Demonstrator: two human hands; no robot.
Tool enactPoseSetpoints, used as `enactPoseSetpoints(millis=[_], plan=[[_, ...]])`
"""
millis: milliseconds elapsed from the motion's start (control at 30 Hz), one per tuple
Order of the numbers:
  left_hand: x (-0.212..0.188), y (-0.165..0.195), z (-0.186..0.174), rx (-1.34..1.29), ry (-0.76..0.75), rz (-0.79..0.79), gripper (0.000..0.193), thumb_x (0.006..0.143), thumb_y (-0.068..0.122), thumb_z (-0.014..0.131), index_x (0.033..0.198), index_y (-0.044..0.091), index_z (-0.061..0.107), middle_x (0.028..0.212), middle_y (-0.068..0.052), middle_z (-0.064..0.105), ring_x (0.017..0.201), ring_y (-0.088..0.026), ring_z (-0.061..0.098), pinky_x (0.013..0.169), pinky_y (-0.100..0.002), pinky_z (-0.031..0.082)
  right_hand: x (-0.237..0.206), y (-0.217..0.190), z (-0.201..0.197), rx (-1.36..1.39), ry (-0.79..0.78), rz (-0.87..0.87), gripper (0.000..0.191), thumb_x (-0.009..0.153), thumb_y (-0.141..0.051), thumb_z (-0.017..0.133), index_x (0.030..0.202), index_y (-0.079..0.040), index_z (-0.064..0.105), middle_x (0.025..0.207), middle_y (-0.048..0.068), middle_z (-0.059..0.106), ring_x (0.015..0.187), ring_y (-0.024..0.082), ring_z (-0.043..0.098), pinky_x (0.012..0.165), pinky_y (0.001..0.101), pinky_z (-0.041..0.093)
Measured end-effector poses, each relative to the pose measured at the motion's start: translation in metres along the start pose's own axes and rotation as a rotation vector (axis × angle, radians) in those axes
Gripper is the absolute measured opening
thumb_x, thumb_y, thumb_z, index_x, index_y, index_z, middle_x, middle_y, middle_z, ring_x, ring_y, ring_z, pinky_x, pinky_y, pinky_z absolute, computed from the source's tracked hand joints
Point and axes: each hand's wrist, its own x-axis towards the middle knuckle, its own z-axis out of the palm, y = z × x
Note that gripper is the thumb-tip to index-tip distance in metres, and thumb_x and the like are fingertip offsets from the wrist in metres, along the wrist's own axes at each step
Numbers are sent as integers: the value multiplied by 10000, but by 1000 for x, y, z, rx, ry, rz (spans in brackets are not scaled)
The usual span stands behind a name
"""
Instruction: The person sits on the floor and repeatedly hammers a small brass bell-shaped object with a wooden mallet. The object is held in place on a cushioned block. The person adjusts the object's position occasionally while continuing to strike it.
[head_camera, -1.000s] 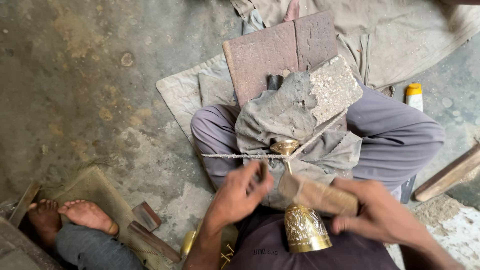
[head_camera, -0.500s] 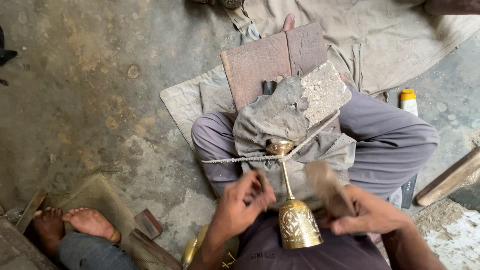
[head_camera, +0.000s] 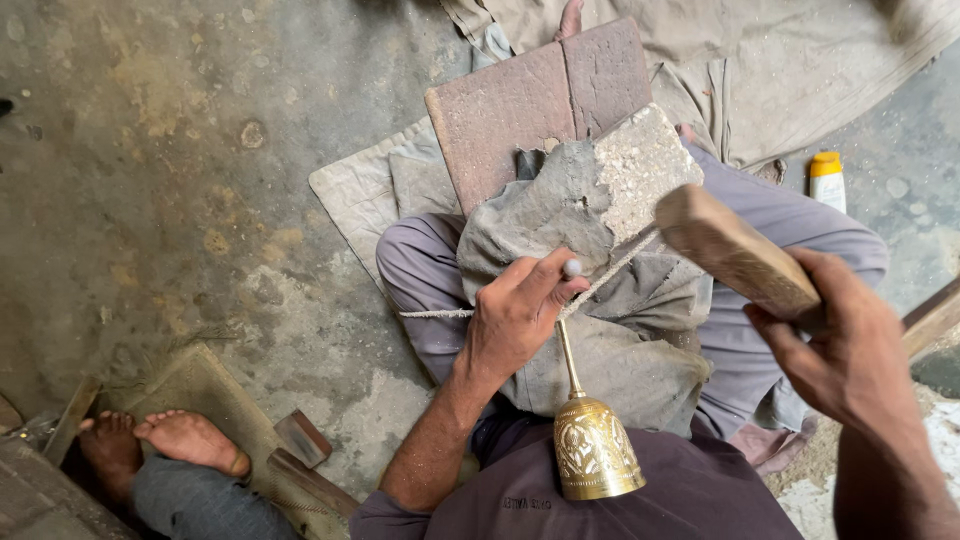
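Gripping the top of a brass bell's thin handle (head_camera: 570, 350), the left hand (head_camera: 520, 315) closes around its rounded silver tip, which peeks out between thumb and forefinger. The brass bell (head_camera: 597, 450) hangs mouth-down toward the camera, its engraved body just above the person's dark shirt and in front of the crossed legs in grey trousers (head_camera: 420, 270). A taut twisted cord (head_camera: 610, 275) runs across the lap, passing by the fingers of that hand. The right hand (head_camera: 840, 345) is wrapped firmly around one end of a wooden block (head_camera: 735, 250), held raised and tilted to the right of the bell, apart from it. Over the lap lies a grey cloth (head_camera: 600, 350), and above it a rough stone slab (head_camera: 640, 165) leans against a reddish wooden board (head_camera: 545, 105). A white bottle with a yellow cap (head_camera: 827, 180) stands on the concrete floor (head_camera: 150, 200) at right. Another person's bare feet (head_camera: 180, 440) rest at lower left, well apart from the bell.
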Motion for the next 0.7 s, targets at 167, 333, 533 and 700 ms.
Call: enactPoseSetpoints(millis=[167,333,533,700], plan=[[12,5,16,55,-52,5,366,984,242,763,1301,124,623,856,-49,630,679,-155,640,570,-337,537,19,-14,-25,-62,261,-302,477,903,-154,732,1292,53,549,1055,219,669,913,322,680,782,439,556],[18,17,22,65,-24,8,359,989,229,755,1298,113,614,923,-75,651,765,-191,685,623,-350,558,31,-19,-53,-549,264,-432,453,833,-14,773,1270,-22,658,1017,170,685,867,284,665,820,400,547],[36,22,21,-28,-95,-101,359,997,236,724,1299,77,616,923,-109,687,777,-224,718,626,-369,566,47,-7,-58,-381,212,-390,471,810,-37,720,1271,2,631,991,178,681,874,291,654,884,424,518],[42,23,23,-41,-119,-150,350,1011,270,708,1286,77,611,926,-116,703,783,-226,731,643,-370,577,54,-11,-64,-683,206,-421,369,801,-49,745,1162,-16,677,900,152,706,787,266,663,824,418,534]])
